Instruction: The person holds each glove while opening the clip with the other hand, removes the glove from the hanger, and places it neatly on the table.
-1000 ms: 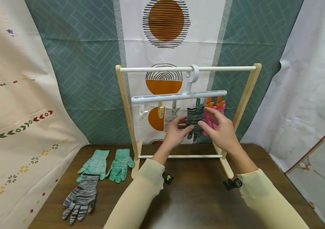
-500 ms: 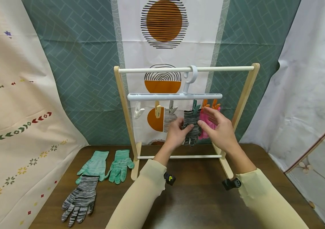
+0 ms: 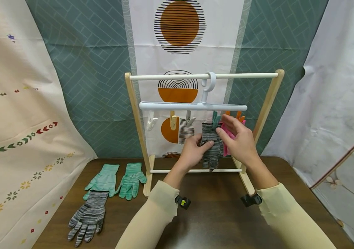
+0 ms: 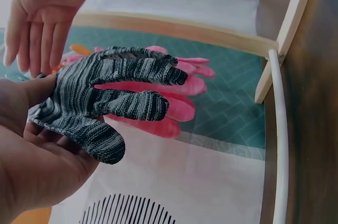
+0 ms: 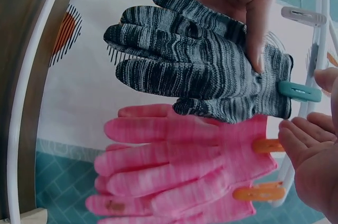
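A black-and-grey striped glove [image 3: 211, 145] hangs by its cuff from a teal clip [image 5: 299, 91] on the white hanger [image 3: 192, 106]. My left hand [image 3: 193, 151] pinches that glove near the cuff, thumb in front and fingers behind, as the left wrist view [image 4: 47, 145] also shows. My right hand [image 3: 240, 141] is beside the teal clip with its fingers apart; in the right wrist view [image 5: 314, 155] nothing is gripped. Pink gloves [image 5: 174, 166] hang from orange clips [image 5: 259, 193] to the right, partly hidden by my right hand in the head view.
White, yellow and grey clips [image 3: 189, 119] hang on the hanger's left half. A wooden rack [image 3: 267, 103] carries the hanger. On the table's left lie two green gloves [image 3: 131, 181] and another striped glove [image 3: 89, 214], its cuff touching one green glove.
The hanging striped glove is a little lower, and my left hand has moved slightly down with it. The hanger has swayed slightly. My right hand has hardly moved.
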The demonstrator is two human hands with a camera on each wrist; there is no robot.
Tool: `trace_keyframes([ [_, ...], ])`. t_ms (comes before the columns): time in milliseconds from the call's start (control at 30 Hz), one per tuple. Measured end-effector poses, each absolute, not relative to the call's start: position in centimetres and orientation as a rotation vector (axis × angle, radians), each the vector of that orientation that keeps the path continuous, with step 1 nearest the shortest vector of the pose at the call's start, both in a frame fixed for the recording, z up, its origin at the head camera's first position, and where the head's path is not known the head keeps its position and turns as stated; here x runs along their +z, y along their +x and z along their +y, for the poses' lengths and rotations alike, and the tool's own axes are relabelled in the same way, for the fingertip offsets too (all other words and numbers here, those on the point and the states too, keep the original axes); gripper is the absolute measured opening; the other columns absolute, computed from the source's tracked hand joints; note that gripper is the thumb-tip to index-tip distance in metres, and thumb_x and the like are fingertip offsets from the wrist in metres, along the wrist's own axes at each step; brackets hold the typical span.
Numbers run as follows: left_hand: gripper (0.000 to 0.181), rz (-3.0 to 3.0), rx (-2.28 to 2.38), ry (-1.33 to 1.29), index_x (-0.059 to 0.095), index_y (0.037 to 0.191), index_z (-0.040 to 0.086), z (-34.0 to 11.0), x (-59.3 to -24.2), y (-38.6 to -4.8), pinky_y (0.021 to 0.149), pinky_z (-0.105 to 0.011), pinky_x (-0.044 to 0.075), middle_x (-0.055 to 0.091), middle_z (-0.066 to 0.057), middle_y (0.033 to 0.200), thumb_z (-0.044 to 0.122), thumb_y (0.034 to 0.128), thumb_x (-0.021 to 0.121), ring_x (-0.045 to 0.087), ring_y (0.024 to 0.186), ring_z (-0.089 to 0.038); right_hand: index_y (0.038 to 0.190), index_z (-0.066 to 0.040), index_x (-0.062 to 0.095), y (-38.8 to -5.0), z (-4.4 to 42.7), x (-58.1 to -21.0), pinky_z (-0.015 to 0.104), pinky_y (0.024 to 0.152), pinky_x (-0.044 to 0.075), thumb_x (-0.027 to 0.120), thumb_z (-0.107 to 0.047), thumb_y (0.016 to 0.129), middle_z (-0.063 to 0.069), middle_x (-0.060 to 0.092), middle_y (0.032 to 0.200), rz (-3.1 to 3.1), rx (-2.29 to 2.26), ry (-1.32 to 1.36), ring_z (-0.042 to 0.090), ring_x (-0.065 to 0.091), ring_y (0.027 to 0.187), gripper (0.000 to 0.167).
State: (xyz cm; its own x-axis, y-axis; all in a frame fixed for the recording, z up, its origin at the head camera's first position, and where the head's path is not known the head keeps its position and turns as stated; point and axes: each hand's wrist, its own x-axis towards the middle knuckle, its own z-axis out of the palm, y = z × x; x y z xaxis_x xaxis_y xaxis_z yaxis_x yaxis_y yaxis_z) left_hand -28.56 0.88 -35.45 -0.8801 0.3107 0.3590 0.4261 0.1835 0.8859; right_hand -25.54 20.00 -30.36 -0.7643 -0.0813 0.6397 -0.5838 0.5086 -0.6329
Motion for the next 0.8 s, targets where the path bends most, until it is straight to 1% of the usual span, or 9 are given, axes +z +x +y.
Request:
trace_keyframes([
  [133, 0.031, -2.342, -1.814, -0.748, 0.058, 0.090, 0.008, 0.6, -35.1, -27.7, 0.063, -0.031, 0.035, 0.046, 0.000, 0.075, 0.032, 0.1047, 0.071, 0.043, 0.069, -0.015, 0.154, -0.004, 0.054, -25.3, 19.4, -30.2, 0.047, 0.107, 0.050, 0.068, -0.025, 0.107, 0.018, 0.062, 0.147, -2.223, 1.230, 0.540, 0.034, 0.062, 0.134, 0.053],
  [233, 0.023, -2.322, -1.845, -0.784, 0.065, 0.097, 0.009, 0.4, -34.9, -27.1, 0.066, -0.029, 0.040, 0.055, 0.001, 0.080, 0.030, 0.1047, 0.071, 0.049, 0.074, -0.014, 0.155, -0.005, 0.053, -25.2, 19.0, -30.1, 0.051, 0.107, 0.050, 0.064, -0.028, 0.109, 0.018, 0.062, 0.146, -2.230, 1.256, 0.518, 0.034, 0.062, 0.133, 0.052],
  [300, 0.021, -2.312, -1.868, -0.806, 0.067, 0.101, 0.008, 0.2, -34.7, -26.8, 0.068, -0.028, 0.043, 0.059, 0.001, 0.083, 0.028, 0.1052, 0.071, 0.052, 0.076, -0.014, 0.156, -0.005, 0.052, -25.1, 18.6, -29.9, 0.053, 0.109, 0.049, 0.062, -0.029, 0.110, 0.018, 0.062, 0.146, -2.233, 1.297, 0.498, 0.034, 0.061, 0.134, 0.053],
  [367, 0.017, -2.299, -1.905, -0.826, 0.070, 0.108, 0.009, 0.1, -34.7, -26.6, 0.072, -0.027, 0.049, 0.066, 0.001, 0.090, 0.026, 0.1057, 0.070, 0.058, 0.081, -0.013, 0.156, -0.005, 0.051, -24.9, 18.3, -29.7, 0.053, 0.111, 0.047, 0.060, -0.033, 0.111, 0.018, 0.061, 0.147, -2.244, 1.329, 0.467, 0.033, 0.059, 0.136, 0.055],
  [533, 0.020, -2.273, -1.979, -0.850, 0.071, 0.118, 0.007, 0.1, -34.6, -26.5, 0.076, -0.029, 0.056, 0.073, -0.001, 0.100, 0.024, 0.1061, 0.069, 0.066, 0.085, -0.013, 0.158, -0.002, 0.047, -24.5, 17.4, -29.0, 0.054, 0.113, 0.045, 0.055, -0.038, 0.112, 0.022, 0.060, 0.147, -2.264, 1.357, 0.425, 0.035, 0.057, 0.137, 0.060],
  [667, 0.025, -2.268, -2.007, -0.855, 0.071, 0.124, 0.007, 0.1, -34.5, -26.2, 0.080, -0.031, 0.060, 0.075, -0.001, 0.107, 0.023, 0.1056, 0.070, 0.071, 0.090, -0.014, 0.159, 0.001, 0.045, -24.4, 16.8, -28.7, 0.054, 0.112, 0.046, 0.051, -0.038, 0.114, 0.023, 0.061, 0.144, -2.256, 1.376, 0.383, 0.034, 0.059, 0.133, 0.060],
  [733, 0.027, -2.269, -2.018, -0.865, 0.071, 0.126, 0.006, 0.0, -34.4, -26.1, 0.082, -0.031, 0.060, 0.076, -0.001, 0.110, 0.023, 0.1056, 0.070, 0.072, 0.092, -0.014, 0.157, 0.001, 0.047, -24.5, 16.5, -28.7, 0.053, 0.111, 0.046, 0.050, -0.038, 0.114, 0.022, 0.063, 0.142, -2.243, 1.403, 0.354, 0.032, 0.060, 0.130, 0.059],
  [800, 0.027, -2.273, -2.026, -0.881, 0.070, 0.127, 0.006, 0.0, -34.4, -25.9, 0.083, -0.031, 0.060, 0.075, -0.002, 0.112, 0.022, 0.1059, 0.070, 0.071, 0.093, -0.013, 0.154, 0.002, 0.051, -24.6, 16.3, -28.6, 0.051, 0.110, 0.046, 0.050, -0.037, 0.114, 0.019, 0.067, 0.136, -2.226, 1.443, 0.337, 0.029, 0.061, 0.127, 0.056],
])
